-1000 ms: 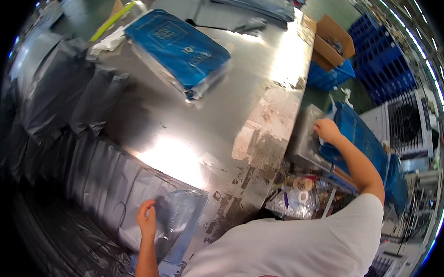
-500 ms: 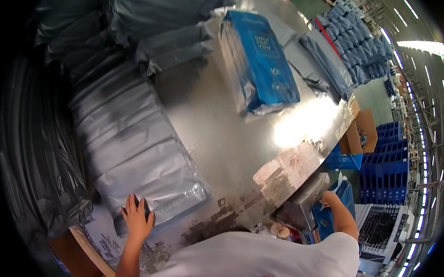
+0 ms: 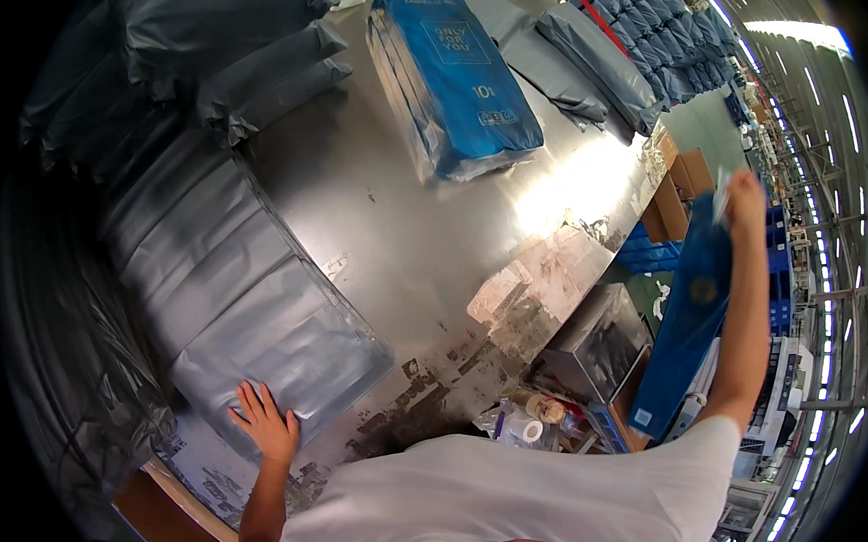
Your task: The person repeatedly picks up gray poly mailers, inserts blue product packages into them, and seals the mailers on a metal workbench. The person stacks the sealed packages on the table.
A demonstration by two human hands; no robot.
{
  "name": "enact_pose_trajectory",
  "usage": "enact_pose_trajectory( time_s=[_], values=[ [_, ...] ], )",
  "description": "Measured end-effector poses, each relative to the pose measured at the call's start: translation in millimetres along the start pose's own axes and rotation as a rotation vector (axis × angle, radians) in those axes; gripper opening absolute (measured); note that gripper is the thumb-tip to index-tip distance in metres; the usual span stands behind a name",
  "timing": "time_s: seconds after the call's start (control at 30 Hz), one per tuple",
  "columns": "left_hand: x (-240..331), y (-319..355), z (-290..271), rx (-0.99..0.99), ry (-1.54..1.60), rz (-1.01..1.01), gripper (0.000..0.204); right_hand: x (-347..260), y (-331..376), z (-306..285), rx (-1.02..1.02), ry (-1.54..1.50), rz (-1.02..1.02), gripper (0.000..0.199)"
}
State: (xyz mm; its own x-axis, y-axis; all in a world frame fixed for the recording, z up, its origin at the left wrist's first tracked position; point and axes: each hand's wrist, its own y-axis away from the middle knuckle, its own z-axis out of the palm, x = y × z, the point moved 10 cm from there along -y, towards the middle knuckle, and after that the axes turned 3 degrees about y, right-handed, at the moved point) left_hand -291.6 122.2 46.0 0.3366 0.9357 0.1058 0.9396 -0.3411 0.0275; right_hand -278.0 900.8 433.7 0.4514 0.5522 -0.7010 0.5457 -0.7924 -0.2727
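Note:
My left hand [image 3: 267, 424] lies with fingers spread on the near end of a row of overlapping grey plastic mailing bags [image 3: 286, 337] on the metal table. Out to the right, my right hand [image 3: 744, 199] is raised and closed on the top of a blue plastic package [image 3: 686, 316], which hangs down lengthwise beside the table. White material shows at the grip. A larger blue package [image 3: 457, 78] with clear sides lies on the far middle of the table, apart from both hands.
Stuffed grey bags [image 3: 221, 39] pile up at the far left, with dark bags [image 3: 73, 333] draped below. Flat grey parcels [image 3: 598, 70] lie at the far right. Beyond the table edge are a cardboard box [image 3: 690, 176], a metal box [image 3: 600, 341] and tape rolls [image 3: 521, 427].
My right hand has risen and moved outward, lifting the blue package up from beside the metal box. My left hand stays on the grey bags. The whole view has shifted slightly.

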Motion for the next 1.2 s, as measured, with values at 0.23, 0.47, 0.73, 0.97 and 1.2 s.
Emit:
enact_pose_trajectory(
  time_s=[0.23,0.47,0.73,0.97,1.2],
  values=[
    [-3,0,0,0.025,0.004,-0.022,0.063,-317,-105,103,0.015,-0.099,-0.883,0.049],
    [-2,-1,-2,-0.001,0.035,-0.071,0.062,-162,5,299,-0.434,0.189,-0.838,0.062],
    [1,-1,3,-0.033,-0.009,-0.072,0.063,65,5,288,0.175,-0.492,-0.005,0.078],
    [4,-4,-1,-0.023,-0.051,-0.052,0.062,57,-47,382,-0.130,0.022,0.207,0.067],
    [4,-4,-2,-0.017,-0.024,-0.051,0.063,51,-65,364,0.011,0.383,-0.014,0.028]
  ],
)
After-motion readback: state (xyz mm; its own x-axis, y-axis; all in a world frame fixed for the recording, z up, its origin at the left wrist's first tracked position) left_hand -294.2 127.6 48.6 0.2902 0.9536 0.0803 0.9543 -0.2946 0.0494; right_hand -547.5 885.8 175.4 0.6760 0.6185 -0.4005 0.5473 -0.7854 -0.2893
